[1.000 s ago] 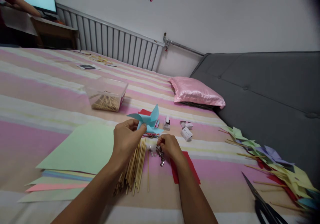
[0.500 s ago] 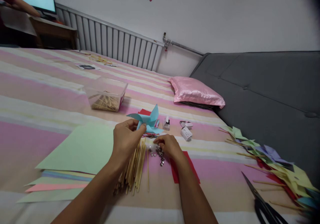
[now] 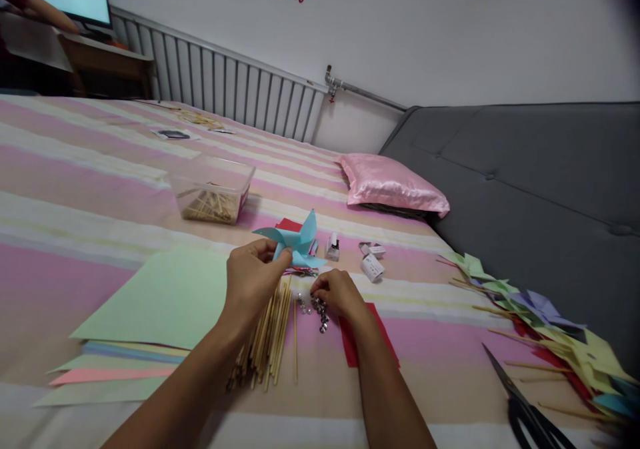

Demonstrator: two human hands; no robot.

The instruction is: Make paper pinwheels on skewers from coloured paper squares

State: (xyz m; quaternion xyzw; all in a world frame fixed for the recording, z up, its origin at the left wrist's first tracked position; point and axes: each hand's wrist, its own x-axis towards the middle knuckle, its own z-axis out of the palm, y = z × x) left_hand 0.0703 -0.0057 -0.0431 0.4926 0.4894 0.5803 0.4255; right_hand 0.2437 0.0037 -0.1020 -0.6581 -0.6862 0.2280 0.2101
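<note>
My left hand [image 3: 255, 262] is closed on a light blue paper pinwheel [image 3: 299, 241], pinching its folded middle between thumb and fingers. Fingertips of my right hand [image 3: 338, 293] are pinched together at a small pile of shiny metal tacks [image 3: 321, 312]; whatever is between them is too small to make out. A few clear tacks [image 3: 302, 302] lie just left of that pile. Beneath my left hand, a bundle of thin wooden sticks [image 3: 265, 342] rests on the striped bedsheet, with one stick [image 3: 295, 349] apart from it. Red paper [image 3: 349, 342] is partly covered by my right wrist.
Coloured paper sheets [image 3: 150, 302] are stacked at left. Behind them stands a clear plastic box [image 3: 215, 189] of sticks. Small white boxes [image 3: 373, 267] lie ahead. At right are open black scissors [image 3: 520, 402] and several finished pinwheels [image 3: 545, 312]. A pink pillow [image 3: 393, 182] lies by the grey headboard [image 3: 525, 162].
My right hand has shifted slightly and its fingertips have come together at the metal tacks. My left hand holds the blue pinwheel in the same place.
</note>
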